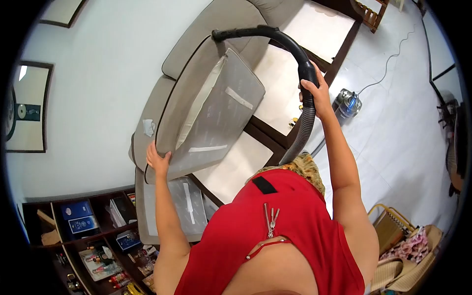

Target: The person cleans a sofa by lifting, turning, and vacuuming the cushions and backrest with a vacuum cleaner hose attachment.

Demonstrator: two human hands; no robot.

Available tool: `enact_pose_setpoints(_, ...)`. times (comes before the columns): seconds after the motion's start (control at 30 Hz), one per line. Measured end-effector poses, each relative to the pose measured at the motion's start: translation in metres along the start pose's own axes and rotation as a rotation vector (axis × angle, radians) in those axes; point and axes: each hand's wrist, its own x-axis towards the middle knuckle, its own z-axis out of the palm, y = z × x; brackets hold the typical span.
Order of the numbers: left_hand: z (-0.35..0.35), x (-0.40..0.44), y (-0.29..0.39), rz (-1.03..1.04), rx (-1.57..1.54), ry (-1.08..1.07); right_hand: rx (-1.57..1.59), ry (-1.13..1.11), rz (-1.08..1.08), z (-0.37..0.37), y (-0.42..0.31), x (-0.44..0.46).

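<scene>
My right hand (317, 91) is wrapped round the black handle of a vacuum hose (306, 73). The hose's curved tube arches left, and its tip touches the upper edge of a raised grey sofa cushion (223, 108). That cushion stands tilted, its underside with white strips facing me. My left hand (158, 160) grips the cushion's lower left edge, thumb on the underside and fingers over the rim. Behind it lie other grey cushions (191, 46). Below the cushion shows the sofa base with pale panels (275, 88) and dark wooden frame bars.
The vacuum body (348, 104) sits on the white tiled floor at right, its cord trailing upward. Open shelves (93, 241) with books and small items are at lower left. A woven basket (427, 255) and a folding chair (391, 228) stand at lower right.
</scene>
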Motion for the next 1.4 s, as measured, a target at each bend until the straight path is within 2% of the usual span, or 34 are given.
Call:
enact_pose_setpoints(0.23, -0.006, 0.000, 0.025, -0.049, 0.026, -0.035, 0.156, 0.053, 0.162, -0.053, 0.046, -0.005)
enact_pose_setpoints(0.3, 0.003, 0.013, 0.036, 0.038, 0.055, 0.013, 0.178, 0.057, 0.171, -0.063, 0.057, -0.006)
enact_pose_setpoints(0.37, 0.004, 0.031, 0.067, 0.143, 0.114, 0.011, 0.210, 0.053, 0.179, -0.073, 0.066, -0.007)
enact_pose_setpoints(0.5, 0.001, 0.066, 0.198, 0.318, 0.281, -0.065, 0.272, 0.071, 0.216, -0.087, 0.079, -0.008)
enact_pose_setpoints(0.57, 0.019, 0.088, 0.245, 0.403, 0.300, 0.022, 0.283, 0.073, 0.218, -0.090, 0.081, -0.010)
enact_pose_setpoints(0.67, 0.041, 0.121, 0.305, 0.413, 0.307, 0.022, 0.298, 0.082, 0.251, -0.099, 0.086, -0.013)
enact_pose_setpoints(0.8, 0.065, 0.156, 0.350, 0.375, 0.307, 0.000, 0.310, 0.104, 0.266, -0.109, 0.108, -0.017)
enact_pose_setpoints(0.9, 0.073, 0.172, 0.370, 0.413, 0.367, 0.036, 0.300, 0.131, 0.290, -0.107, 0.108, -0.019)
enact_pose_setpoints(1.1, 0.078, 0.195, 0.404, 0.349, 0.467, -0.041, 0.236, 0.190, 0.332, -0.117, 0.123, -0.019)
enact_pose_setpoints(1.23, 0.073, 0.202, 0.409, 0.331, 0.345, -0.089, -0.001, 0.184, 0.310, -0.118, 0.134, -0.041)
enact_pose_setpoints(1.4, 0.048, 0.190, 0.377, 0.450, 0.138, -0.006, 0.197, 0.254, 0.299, -0.122, 0.129, -0.056)
